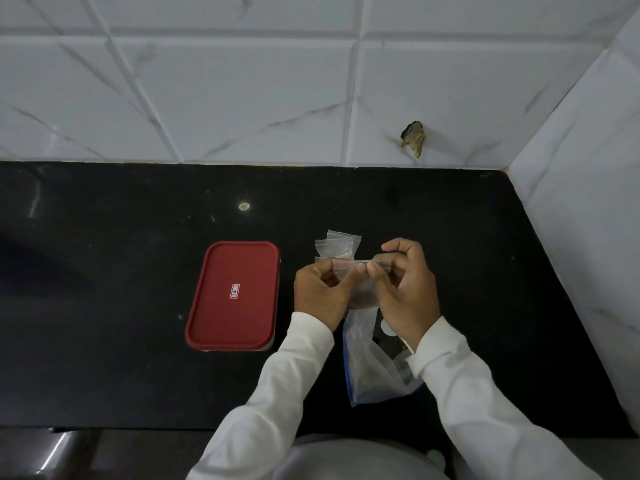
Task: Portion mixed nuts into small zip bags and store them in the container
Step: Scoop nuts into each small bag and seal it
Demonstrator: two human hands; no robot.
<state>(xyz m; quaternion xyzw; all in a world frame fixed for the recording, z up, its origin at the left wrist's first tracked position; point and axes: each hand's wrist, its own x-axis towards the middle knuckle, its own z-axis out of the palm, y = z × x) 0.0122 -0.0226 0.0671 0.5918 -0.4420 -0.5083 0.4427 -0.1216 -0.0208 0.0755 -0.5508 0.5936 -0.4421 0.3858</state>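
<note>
A small clear zip bag (360,289) with dark nuts in it is held above the black counter (121,271). My left hand (322,292) and my right hand (405,289) both pinch its top strip from either side. Just behind my hands lie several empty small zip bags (339,245) in a loose pile. A larger clear bag with a blue zip edge (370,368) and nuts at its bottom lies on the counter under my right wrist. The container with a red lid (233,296) sits closed to the left of my hands.
White marble-look tiles (242,98) form the back wall, and a tiled side wall (588,202) closes the counter on the right. A chipped hole (412,137) marks the back wall. The counter's front edge (138,429) runs along the bottom.
</note>
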